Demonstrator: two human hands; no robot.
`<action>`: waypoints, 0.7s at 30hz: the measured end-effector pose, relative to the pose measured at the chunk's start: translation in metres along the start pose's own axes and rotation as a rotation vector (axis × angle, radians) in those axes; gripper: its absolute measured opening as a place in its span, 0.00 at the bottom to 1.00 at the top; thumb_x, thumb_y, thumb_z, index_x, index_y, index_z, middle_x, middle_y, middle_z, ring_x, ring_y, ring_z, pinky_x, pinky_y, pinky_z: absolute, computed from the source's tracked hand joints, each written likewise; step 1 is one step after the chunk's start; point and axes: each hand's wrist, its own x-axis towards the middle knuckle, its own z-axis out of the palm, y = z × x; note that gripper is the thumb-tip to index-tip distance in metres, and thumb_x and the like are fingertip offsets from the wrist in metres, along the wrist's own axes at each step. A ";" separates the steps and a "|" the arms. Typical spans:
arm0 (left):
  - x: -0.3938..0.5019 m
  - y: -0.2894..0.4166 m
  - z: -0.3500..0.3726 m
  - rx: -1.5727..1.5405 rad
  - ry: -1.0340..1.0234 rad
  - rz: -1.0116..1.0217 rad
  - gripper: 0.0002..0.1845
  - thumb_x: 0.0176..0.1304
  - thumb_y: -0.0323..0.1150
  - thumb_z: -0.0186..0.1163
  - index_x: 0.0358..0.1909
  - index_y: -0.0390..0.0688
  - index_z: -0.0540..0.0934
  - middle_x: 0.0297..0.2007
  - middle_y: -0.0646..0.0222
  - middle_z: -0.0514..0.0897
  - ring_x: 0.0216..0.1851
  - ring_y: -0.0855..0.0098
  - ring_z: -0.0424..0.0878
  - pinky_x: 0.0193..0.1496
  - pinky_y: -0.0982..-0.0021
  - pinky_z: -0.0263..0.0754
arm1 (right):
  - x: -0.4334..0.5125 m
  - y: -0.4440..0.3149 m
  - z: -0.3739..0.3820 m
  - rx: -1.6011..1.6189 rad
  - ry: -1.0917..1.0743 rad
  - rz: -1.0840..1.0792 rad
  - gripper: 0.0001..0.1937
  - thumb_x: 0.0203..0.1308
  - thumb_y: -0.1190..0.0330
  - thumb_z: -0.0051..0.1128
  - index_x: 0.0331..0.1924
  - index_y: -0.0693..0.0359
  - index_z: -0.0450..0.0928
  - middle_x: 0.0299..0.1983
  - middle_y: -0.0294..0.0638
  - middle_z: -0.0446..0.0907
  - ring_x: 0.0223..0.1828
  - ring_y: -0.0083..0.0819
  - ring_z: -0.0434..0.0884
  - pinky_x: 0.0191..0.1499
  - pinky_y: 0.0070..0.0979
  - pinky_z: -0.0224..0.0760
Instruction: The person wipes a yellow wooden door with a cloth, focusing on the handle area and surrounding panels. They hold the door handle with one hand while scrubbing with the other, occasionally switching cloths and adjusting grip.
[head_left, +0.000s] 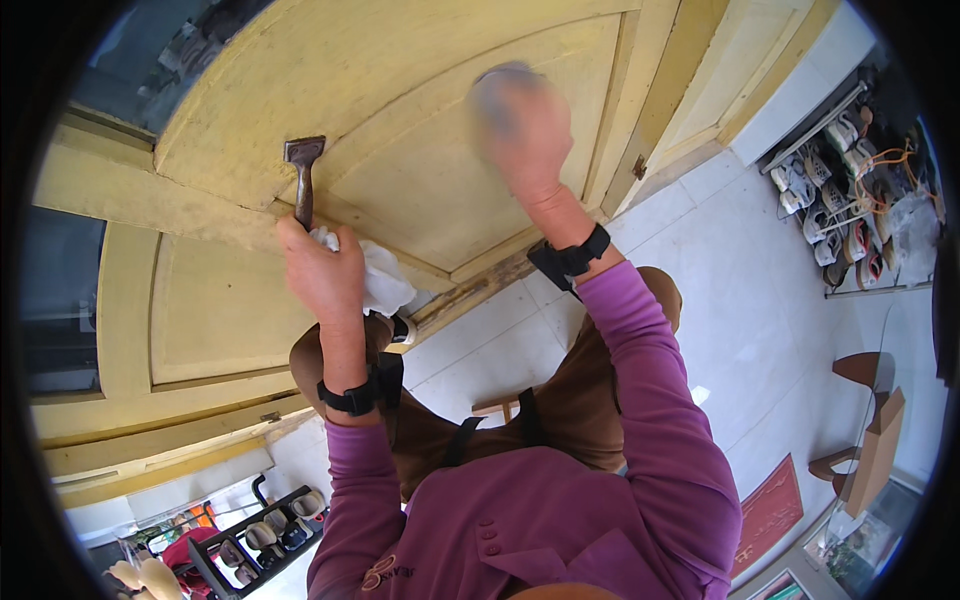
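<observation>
Before me stands a yellow-painted wooden panel door (420, 187) with raised mouldings. My left hand (325, 270) grips a metal scraper (304, 176) by its handle, the flat blade pointing up by the lower door rail. A crumpled white cloth or thin plastic (386, 279) is bunched in the same hand and hangs to its right. My right hand (534, 131), blurred by motion, is at the arched panel. Under its fingers is a grey pad-like object (491, 94), too blurred to name exactly; its contact with the panel cannot be made out.
A metal shoe rack (844, 202) holding several shoes stands at right. Another black shoe rack (255, 544) is at lower left. A red mat (769, 517) and a cardboard piece (876, 454) lie at lower right. Light floor tiles (750, 300) run beneath me.
</observation>
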 end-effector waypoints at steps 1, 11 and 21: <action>0.001 0.001 0.000 -0.016 0.001 0.004 0.17 0.53 0.33 0.62 0.42 0.42 0.68 0.37 0.57 0.78 0.38 0.47 0.80 0.39 0.51 0.73 | -0.007 -0.010 0.001 0.048 -0.019 -0.072 0.20 0.45 0.71 0.67 0.47 0.53 0.82 0.39 0.40 0.79 0.38 0.43 0.79 0.39 0.35 0.76; 0.000 0.000 -0.003 -0.008 -0.036 -0.029 0.17 0.54 0.32 0.61 0.43 0.42 0.68 0.37 0.58 0.78 0.38 0.46 0.79 0.39 0.50 0.73 | 0.008 0.023 -0.006 -0.053 -0.009 0.083 0.25 0.38 0.71 0.72 0.47 0.52 0.80 0.41 0.41 0.74 0.43 0.45 0.78 0.39 0.36 0.76; 0.000 -0.001 -0.001 -0.019 -0.033 -0.009 0.18 0.53 0.32 0.62 0.43 0.41 0.67 0.37 0.57 0.77 0.38 0.45 0.79 0.40 0.50 0.72 | -0.028 -0.037 0.004 0.099 -0.211 -0.146 0.21 0.39 0.73 0.69 0.44 0.52 0.81 0.40 0.41 0.74 0.40 0.43 0.78 0.37 0.35 0.76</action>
